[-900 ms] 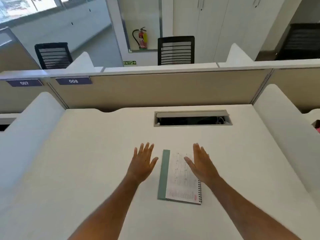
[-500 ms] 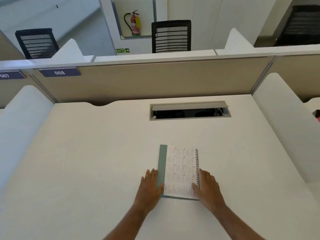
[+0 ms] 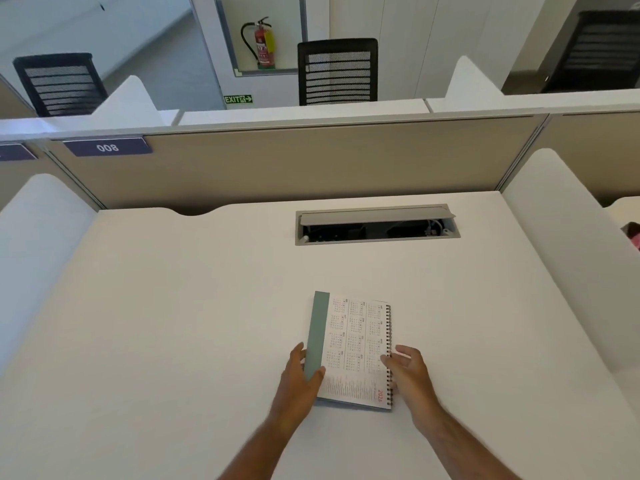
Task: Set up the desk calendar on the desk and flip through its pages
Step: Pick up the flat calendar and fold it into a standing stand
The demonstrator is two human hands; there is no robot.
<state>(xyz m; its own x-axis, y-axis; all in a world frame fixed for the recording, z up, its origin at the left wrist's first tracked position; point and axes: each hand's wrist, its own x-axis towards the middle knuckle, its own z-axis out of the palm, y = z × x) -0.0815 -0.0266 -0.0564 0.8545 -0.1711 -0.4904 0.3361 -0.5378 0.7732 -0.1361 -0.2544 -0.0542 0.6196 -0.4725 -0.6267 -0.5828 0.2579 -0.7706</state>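
Note:
A spiral-bound desk calendar (image 3: 353, 348) lies flat on the white desk (image 3: 173, 323), its grey-green backing strip on the left and its wire binding on the right. Small month grids cover the top page. My left hand (image 3: 301, 379) grips the green left edge, thumb over it and fingers beneath. My right hand (image 3: 408, 375) touches the spiral edge near the lower right, with its fingers curled at the binding. Whether that hand grips the binding is unclear.
An open grey cable tray (image 3: 377, 225) is cut into the desk behind the calendar. White side dividers (image 3: 568, 258) and a beige back partition (image 3: 311, 161) enclose the desk. Black chairs (image 3: 337, 71) stand beyond.
Both hands came back from above the calendar to its near end. The left now closes on the green edge and the right has reached the spiral binding.

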